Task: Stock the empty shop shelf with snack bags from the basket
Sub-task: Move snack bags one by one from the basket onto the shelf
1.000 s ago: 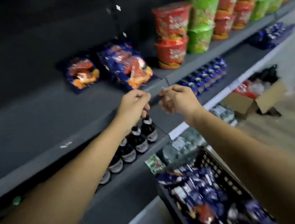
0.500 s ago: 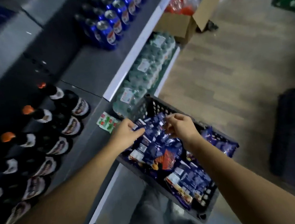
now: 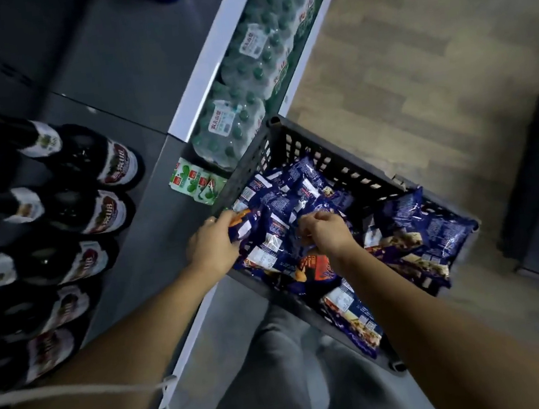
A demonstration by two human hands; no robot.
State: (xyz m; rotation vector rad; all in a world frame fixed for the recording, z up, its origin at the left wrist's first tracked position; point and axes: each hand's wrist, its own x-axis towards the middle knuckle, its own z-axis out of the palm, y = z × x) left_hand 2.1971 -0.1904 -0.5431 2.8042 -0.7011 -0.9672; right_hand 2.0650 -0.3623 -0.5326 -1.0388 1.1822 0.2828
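Both in the basket [image 3: 352, 173]: left grip [image 3: 212, 245] curled round a blue snack bag [image 3: 247, 225] at the shelf-side wall, right grip [image 3: 327, 233] pinching a second bag [image 3: 311, 207] mid-pile; left sits nearer the shelving [image 3: 129, 68], so lift likely goes up-left.

blue snack bags [image 3: 298, 197] heaped in dark slotted basket [image 3: 352, 173] — one draped over rim

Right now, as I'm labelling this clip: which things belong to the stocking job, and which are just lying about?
Job: basket, snack bags, left hand gripping one, right hand curled on another.
Lying about: bottles, water packs, green pack.
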